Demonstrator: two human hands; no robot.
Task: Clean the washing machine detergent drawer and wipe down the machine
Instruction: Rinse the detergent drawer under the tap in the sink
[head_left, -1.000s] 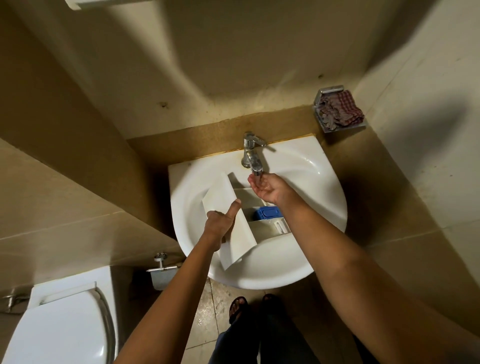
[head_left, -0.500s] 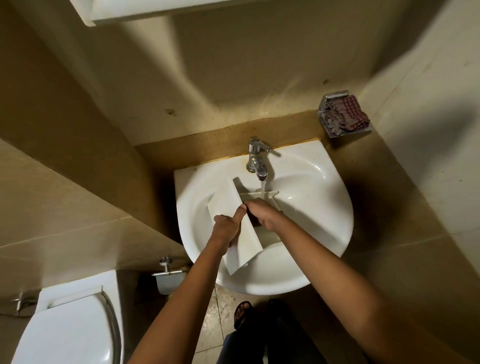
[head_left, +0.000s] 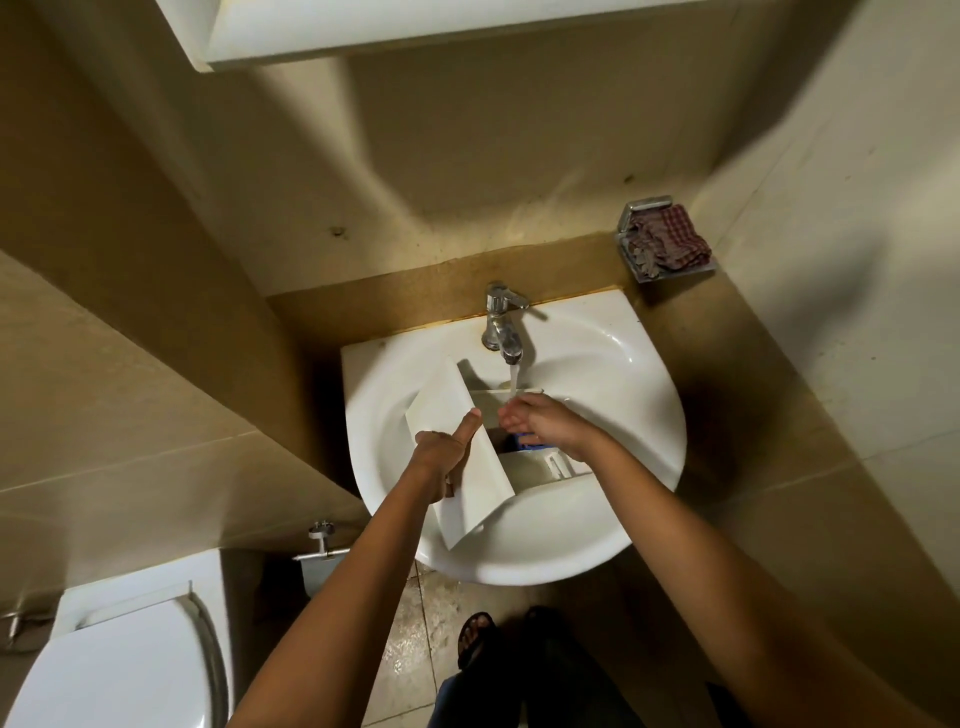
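The detergent drawer (head_left: 467, 452) is lying in the basin of the white sink (head_left: 649, 415), tilted, with its broad white front panel facing the left rim and its open compartments pointing toward the right rim. The left hand (head_left: 439, 457) is gripping that front panel: its fingers are curling round the panel's outer edge while the thumb is lying straight along the panel's face, pointing toward the back edge of the sink. The right hand (head_left: 545, 423) is reaching over the open compartments at the middle of the basin, its fingers loosely bent and slightly apart under the water; whether they are touching the drawer's inside cannot be told. A blue insert (head_left: 525, 441) is showing in the drawer just beneath this hand. The chrome tap (head_left: 501, 325) is standing at the sink's back edge, and a stream of water (head_left: 514, 376) is running from it onto the right fingers and the drawer's far end. A checked cloth (head_left: 670, 239) is sitting in a metal soap holder (head_left: 644, 205) on the wall beyond the sink's back right corner. A white toilet (head_left: 119, 660) is standing below the sink's left side.
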